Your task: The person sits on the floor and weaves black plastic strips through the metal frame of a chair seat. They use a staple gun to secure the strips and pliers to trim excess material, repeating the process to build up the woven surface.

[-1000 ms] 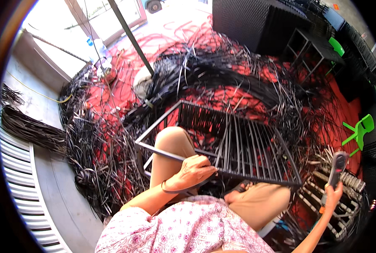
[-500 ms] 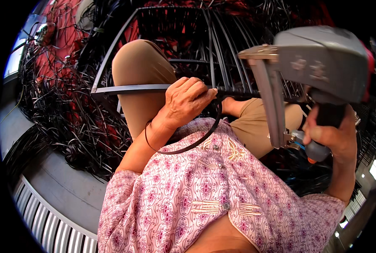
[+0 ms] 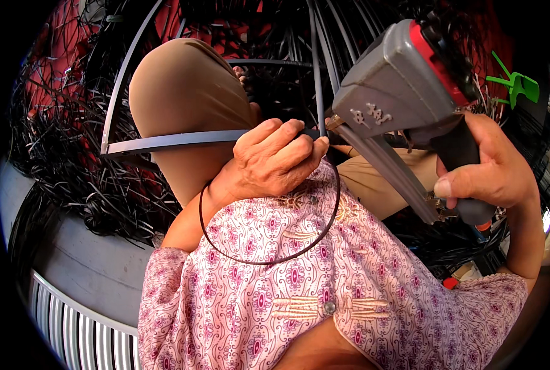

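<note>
My left hand (image 3: 272, 160) is closed at the edge of a dark grey metal frame (image 3: 194, 140), pressing a thin dark strip (image 3: 268, 263) against it. The strip's free length loops down over my patterned shirt and round my left wrist. In my right hand (image 3: 497, 163) is a grey, red-backed nail or staple gun (image 3: 386, 86), gripped by its black handle. Its nose tip sits at the frame, right beside my left fingertips, and its long magazine slants down to the right. Whether the nose touches the strip I cannot tell.
The frame rests across my bent left knee (image 3: 188, 92); its bars run away from me. Tangled black strips (image 3: 96, 191) heap up at left over red material (image 3: 59, 92). A slatted light metal piece (image 3: 90, 327) lies lower left. Something bright green (image 3: 523, 89) is at far right.
The gun has swung left and tilted, bringing its nose to the frame beside my left hand. The strip's loop hangs lower and wider. My left hand keeps its hold.
</note>
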### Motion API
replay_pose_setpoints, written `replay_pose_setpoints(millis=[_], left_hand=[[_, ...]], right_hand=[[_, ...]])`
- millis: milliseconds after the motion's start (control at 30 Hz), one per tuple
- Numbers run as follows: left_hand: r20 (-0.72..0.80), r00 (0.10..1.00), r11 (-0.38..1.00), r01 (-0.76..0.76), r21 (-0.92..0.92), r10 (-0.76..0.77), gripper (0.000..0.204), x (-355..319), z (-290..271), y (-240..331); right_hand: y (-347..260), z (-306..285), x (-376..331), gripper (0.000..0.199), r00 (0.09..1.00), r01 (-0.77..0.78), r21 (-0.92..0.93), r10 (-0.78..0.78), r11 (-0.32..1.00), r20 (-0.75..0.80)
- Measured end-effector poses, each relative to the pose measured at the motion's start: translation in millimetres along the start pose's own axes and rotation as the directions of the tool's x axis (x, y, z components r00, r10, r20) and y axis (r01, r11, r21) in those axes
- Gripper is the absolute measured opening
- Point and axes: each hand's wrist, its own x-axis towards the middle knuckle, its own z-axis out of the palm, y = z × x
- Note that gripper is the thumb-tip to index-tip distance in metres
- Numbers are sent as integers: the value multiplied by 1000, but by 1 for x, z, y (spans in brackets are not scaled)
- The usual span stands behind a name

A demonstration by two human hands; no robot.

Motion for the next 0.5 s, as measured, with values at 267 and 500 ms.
replay_pose_setpoints(millis=[267,500], left_hand=[[-8,1000,1000,10,5,-10,24,0,1,1],[-55,998,999,-15,32,17,13,0,5,0]], right_hand=[[-1,-1,8,64,999,-16,12,16,1000,29],[-3,0,9,64,998,-38,-9,38,999,53]])
